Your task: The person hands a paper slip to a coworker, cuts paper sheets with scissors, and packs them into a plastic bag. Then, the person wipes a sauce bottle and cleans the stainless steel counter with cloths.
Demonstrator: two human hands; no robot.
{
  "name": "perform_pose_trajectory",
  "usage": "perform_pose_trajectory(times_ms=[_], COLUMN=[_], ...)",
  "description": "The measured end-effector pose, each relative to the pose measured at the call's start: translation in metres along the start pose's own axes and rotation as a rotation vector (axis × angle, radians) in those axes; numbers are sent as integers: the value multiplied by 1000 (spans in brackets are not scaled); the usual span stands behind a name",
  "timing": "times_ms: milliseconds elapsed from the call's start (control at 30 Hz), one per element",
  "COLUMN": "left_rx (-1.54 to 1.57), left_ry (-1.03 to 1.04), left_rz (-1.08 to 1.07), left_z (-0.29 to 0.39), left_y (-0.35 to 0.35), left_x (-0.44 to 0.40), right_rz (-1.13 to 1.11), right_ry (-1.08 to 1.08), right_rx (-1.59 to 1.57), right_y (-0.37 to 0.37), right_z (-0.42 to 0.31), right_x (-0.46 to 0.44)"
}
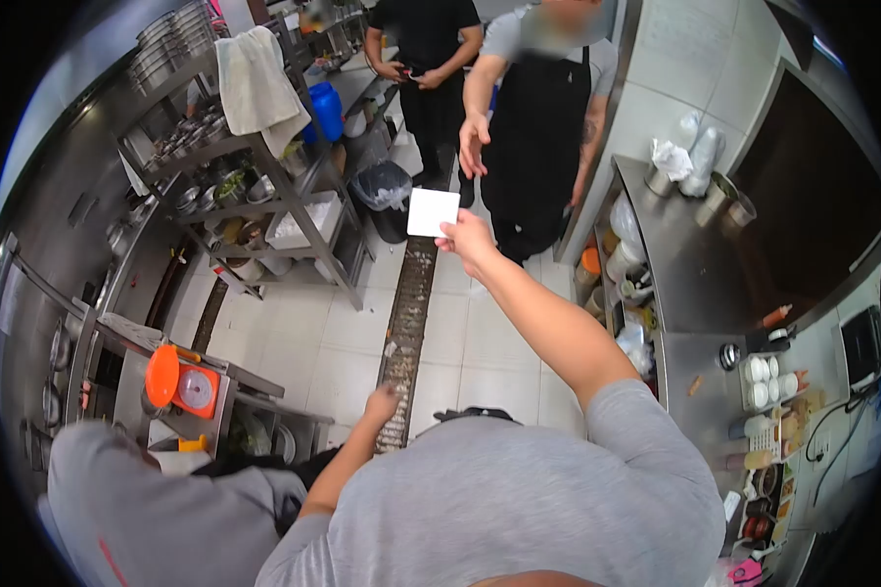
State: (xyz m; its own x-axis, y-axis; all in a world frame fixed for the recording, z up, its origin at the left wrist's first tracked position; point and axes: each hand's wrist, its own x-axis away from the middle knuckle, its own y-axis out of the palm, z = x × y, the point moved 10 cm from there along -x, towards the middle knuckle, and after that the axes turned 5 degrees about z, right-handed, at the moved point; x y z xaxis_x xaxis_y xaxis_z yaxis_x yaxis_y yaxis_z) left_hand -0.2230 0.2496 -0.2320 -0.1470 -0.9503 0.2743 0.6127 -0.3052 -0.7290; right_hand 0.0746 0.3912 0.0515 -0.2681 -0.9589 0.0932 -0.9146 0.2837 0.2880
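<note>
White card pinched in right hand, extending beyond fingertips.

White tiled floor, drain channel, black bin

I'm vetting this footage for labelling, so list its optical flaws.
Head view: strong fisheye bowing towards the edges, with black corners; soft glare on the grey stainless-steel counter; the flat white square card in the right hand looks washed out, no markings discernible; the bare left hand is blurred, finger detail lost.
</note>
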Motion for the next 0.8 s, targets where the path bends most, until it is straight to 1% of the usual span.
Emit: perform_pose_trajectory(times_ms=[33,67,100,133,167,200,267,333,400,433,500,567,667,700,733,767,800], left_rx=[6,-141,-163,-295,-317,-328,-331,-305,-271,-249,-217,-190,-142,-123,-102,-82,-61], left_ry=[-15,-125,-181,-176,-219,-263,-330,-355,-367,-372,-371,-355,-327,-316,-307,-297,-283], left_rz=[-1,-68,-130,-222,-300,-356,-437,-457,-452,-444,-418,-381,-317,-291,-265,-240,-220], left_z=[-41,-77,-101,-142,-167,-183,-203,-209,-207,-203,-189,-177,-153,-144,-138,-131,-125], left_y=[12,21,27,48,58,61,64,63,70,73,62,51,39,34,30,26,25], left_x=[-1,4,19,23,35,43,59,61,56,50,33,4,-37,-50,-62,-73,-81], right_rz=[0,12,27,74,129,10,-475,-80,384,400,276,-436,-601,-130,325,376,466], right_ry=[-34,-71,-107,-106,-99,70,407,224,49,91,94,316,326,156,-50,-108,-209], right_rx=[10,39,66,51,147,232,345,191,-120,-69,-84,-6,-90,-180,-160,-97,-129], right_y=[17,30,41,47,48,59,84,75,43,40,52,98,104,75,40,23,0], right_z=[-20,-36,-52,-68,-77,-75,-82,-139,-104,-100,-106,-129,-136,-115,-95,-83,-55], right_x=[-22,-50,-79,-103,-139,-182,-194,-152,-248,-260,-281,-301,-318,-351,-362,-356,-364])
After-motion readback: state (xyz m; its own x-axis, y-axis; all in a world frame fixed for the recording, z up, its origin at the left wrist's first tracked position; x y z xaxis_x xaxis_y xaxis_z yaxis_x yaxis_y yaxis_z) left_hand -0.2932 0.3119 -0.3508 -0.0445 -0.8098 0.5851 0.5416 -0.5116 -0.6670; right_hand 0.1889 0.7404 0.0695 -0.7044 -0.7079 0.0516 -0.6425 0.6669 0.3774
